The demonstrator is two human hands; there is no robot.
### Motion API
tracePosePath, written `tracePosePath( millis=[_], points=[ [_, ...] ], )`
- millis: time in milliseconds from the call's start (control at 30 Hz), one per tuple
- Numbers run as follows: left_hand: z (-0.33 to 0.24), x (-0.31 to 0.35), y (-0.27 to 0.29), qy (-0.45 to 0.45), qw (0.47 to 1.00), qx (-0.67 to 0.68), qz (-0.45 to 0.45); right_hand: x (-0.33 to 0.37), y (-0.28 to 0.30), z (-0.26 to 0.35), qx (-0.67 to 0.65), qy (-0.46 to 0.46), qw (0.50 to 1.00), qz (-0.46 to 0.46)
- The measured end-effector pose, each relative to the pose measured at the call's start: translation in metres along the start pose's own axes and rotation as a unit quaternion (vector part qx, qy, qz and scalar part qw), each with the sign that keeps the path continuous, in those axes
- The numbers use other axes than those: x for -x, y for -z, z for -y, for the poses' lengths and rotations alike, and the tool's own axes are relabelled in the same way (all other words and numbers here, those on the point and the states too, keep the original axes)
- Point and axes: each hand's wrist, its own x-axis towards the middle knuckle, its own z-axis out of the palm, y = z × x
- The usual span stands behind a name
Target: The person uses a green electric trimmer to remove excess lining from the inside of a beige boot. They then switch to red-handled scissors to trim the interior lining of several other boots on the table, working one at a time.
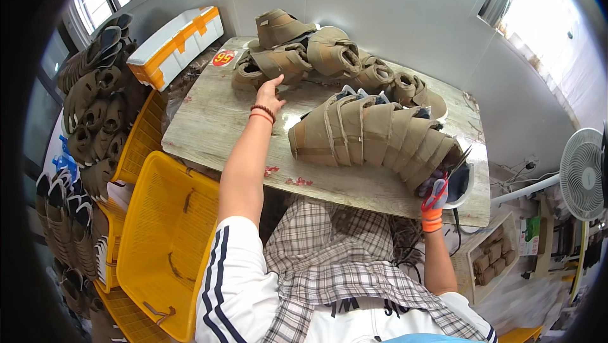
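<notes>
My bare left hand (270, 97), with bands at its wrist, reaches over the table with its fingers apart. Its fingertips are at the lower edge of a brown shoe upper (285, 64) in the loose pile at the back; whether they touch it I cannot tell. In a grey glove with an orange cuff, my right hand (434, 209) is closed on red-handled scissors (460, 163), blades pointing up and away. Close by lies a long row of nested brown shoe uppers (373, 133), stretching leftward across the table. A white-rimmed dark piece (462, 188) sits beside the scissors.
The worn wooden table (209, 121) stands against a pale wall. An empty yellow basket (158, 235) is at its left, near stacked uppers (95, 115). A white foam box (177, 45) with orange tape sits at the back left. To the right are a fan (584, 175) and a crate (491, 254).
</notes>
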Motion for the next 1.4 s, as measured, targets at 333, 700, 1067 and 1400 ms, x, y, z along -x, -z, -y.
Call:
tracePosePath(
  millis=[333, 700, 1067, 1400],
  points=[
    [-0.092, 0.044, -0.029, -0.169, 0.920, 0.285, 0.211, 0.039, 0.013, 0.024, -0.018, -0.015, 1.000, -0.005],
    [-0.108, 0.324, 0.074, -0.273, 0.664, -0.511, 0.472, 0.073, -0.002, 0.091, -0.003, 0.052, 0.996, 0.069],
    [0.039, 0.361, 0.153, -0.371, 0.389, -0.664, 0.520, 0.155, -0.117, 0.119, 0.411, 0.078, 0.794, 0.441],
    [0.096, 0.344, 0.267, 0.207, 0.970, -0.104, 0.071, 0.177, -0.122, 0.109, 0.442, 0.183, 0.675, 0.562]
  ],
)
